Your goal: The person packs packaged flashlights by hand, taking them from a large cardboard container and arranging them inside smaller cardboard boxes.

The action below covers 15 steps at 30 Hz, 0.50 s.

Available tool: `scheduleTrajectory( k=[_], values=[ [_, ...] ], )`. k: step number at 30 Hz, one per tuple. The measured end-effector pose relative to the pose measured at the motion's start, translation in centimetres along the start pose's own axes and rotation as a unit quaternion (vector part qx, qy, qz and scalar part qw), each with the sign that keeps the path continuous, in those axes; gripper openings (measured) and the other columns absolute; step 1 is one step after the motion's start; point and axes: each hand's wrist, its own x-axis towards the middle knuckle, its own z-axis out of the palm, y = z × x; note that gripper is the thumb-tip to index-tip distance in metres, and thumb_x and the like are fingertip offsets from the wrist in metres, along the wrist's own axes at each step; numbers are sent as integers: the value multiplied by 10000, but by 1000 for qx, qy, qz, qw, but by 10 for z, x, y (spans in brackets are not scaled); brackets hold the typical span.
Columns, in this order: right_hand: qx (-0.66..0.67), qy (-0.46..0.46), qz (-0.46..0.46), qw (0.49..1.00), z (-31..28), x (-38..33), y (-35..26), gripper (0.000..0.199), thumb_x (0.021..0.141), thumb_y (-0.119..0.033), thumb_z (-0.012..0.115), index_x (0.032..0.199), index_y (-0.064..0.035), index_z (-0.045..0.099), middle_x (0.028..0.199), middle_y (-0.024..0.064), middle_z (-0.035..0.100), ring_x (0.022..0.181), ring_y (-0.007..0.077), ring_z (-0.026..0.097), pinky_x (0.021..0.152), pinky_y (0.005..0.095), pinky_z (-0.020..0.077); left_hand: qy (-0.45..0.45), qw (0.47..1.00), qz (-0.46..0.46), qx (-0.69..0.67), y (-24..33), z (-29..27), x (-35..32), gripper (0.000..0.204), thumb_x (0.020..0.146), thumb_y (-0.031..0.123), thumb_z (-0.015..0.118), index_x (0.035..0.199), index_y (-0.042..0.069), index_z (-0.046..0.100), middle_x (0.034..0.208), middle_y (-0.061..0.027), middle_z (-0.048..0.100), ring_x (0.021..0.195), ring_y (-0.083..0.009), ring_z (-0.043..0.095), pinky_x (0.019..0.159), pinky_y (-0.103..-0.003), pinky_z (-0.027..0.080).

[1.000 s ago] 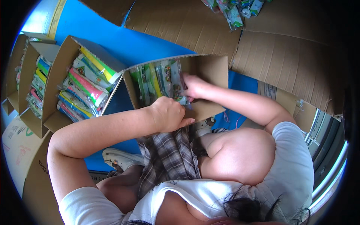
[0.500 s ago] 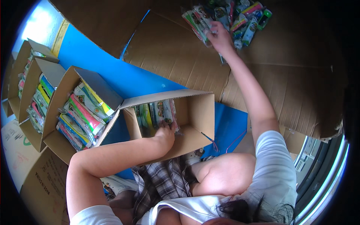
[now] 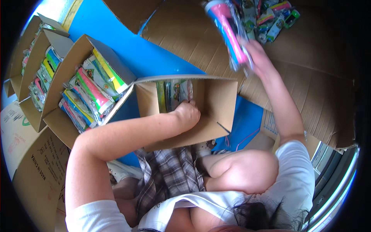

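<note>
My right hand (image 3: 257, 58) is closed on clear-bagged colourful tubes (image 3: 230, 33), pink, blue and white, lifted over the cardboard sheet (image 3: 185, 52); motion blurs them a little. My left hand (image 3: 187, 116) reaches into an open cardboard box (image 3: 216, 102) in front of me. Its curled fingers press against a row of bagged packets (image 3: 176, 92) standing at the left side of the box, and the fingertips are partly hidden. Beyond my right hand lies a loose pile of similar bagged items (image 3: 272, 21), green, pink, yellow and white.
To the left, an open carton (image 3: 112, 63) is filled with bagged colourful tubes (image 3: 92, 87). More filled cartons (image 3: 46, 71) line up behind it. A printed brown carton (image 3: 38, 154) stands at the lower left. Blue surface (image 3: 154, 56) shows between the boxes and the cardboard sheet.
My right hand has picked bagged tubes off the pile and drawn them back toward me. My left hand stays in the box, its fingers more curled. The whole view has shifted slightly.
</note>
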Motion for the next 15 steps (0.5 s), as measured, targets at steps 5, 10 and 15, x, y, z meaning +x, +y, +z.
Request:
scheduleTrajectory(
  k=[5,10,15],
  values=[
    [-126,-237,193,944,41,-131,3,491,743,-227,733,1116,16,525,1011,60,592,909,119,544,790,269,455,31,991,88,98,-1,16,-14,381,820,201,525,1156,35,592,1296,-133,507,1180,-273,461,930,-403,404],
    [-380,-204,224,874,49,-136,16,603,732,-310,707,1161,48,480,1004,149,591,919,207,573,804,309,461,-69,992,-2,103,1,9,-29,615,826,254,530,1372,23,368,1455,-191,283,1231,-325,389,948,-443,382],
    [-587,-40,37,808,92,-93,79,635,754,-302,640,1167,94,364,812,242,598,767,393,608,683,429,495,-122,978,25,165,10,2,-8,585,831,243,516,1363,37,385,1447,-197,295,1223,-331,395,941,-446,390]
  ],
)
